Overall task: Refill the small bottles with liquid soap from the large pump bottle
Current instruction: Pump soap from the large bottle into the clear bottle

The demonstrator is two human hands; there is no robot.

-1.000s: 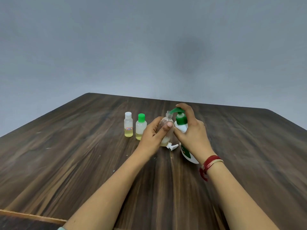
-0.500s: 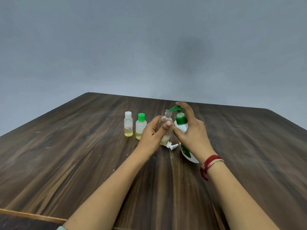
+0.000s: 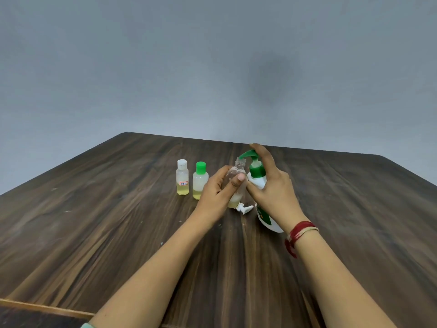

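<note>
My left hand [image 3: 218,194] grips a clear small bottle [image 3: 237,172] with its neck open and a little pale soap at the bottom. The green spout of the large white pump bottle [image 3: 257,177] sits just over that open neck. My right hand [image 3: 274,188] wraps the pump bottle, with the forefinger lying on the green pump head [image 3: 248,153]. The pump bottle leans toward the small one. A white spray cap [image 3: 244,208] lies on the table below them.
Two capped small bottles stand to the left: one with a white cap [image 3: 182,177] and a label, one with a green cap [image 3: 200,181], both part full of yellowish liquid. All rest on a dark wooden table [image 3: 118,233] against a grey wall.
The pump head has risen from its pressed-down position, and my right forefinger has lifted with it. My left hand and the clear bottle stay nearly in place.
</note>
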